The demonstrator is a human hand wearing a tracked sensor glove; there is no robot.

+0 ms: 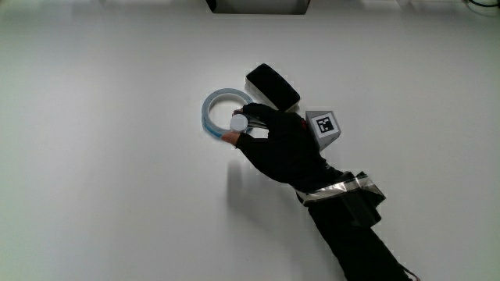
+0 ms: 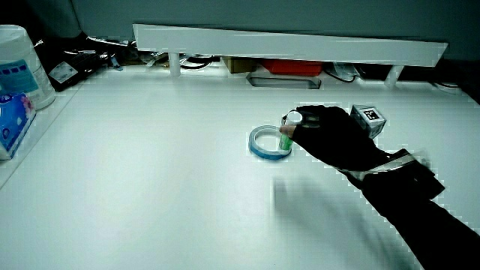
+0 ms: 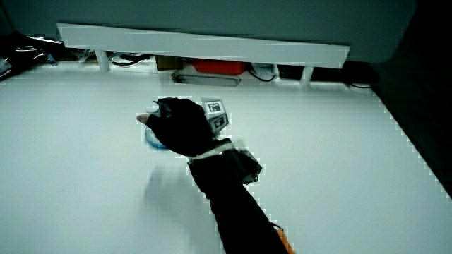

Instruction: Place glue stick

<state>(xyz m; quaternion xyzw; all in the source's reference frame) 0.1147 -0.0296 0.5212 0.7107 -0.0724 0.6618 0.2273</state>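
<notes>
The hand (image 1: 251, 131) is shut on a glue stick (image 1: 238, 122), held upright with its white cap up. In a side view the glue stick (image 2: 287, 133) shows a green body, and its lower end is at the rim of a pale blue tape ring (image 2: 264, 144). I cannot tell whether the stick touches the table. The tape ring (image 1: 219, 115) lies flat, partly under the fingers. A black flat object (image 1: 273, 86) lies beside the ring, close to the hand. The patterned cube (image 1: 323, 125) sits on the back of the hand (image 3: 176, 121).
A low white partition (image 2: 285, 41) runs along the table's edge farthest from the person, with a red item (image 2: 292, 67) under it. A white tub (image 2: 21, 64) and a blue packet (image 2: 11, 124) stand at the table's edge, well away from the ring.
</notes>
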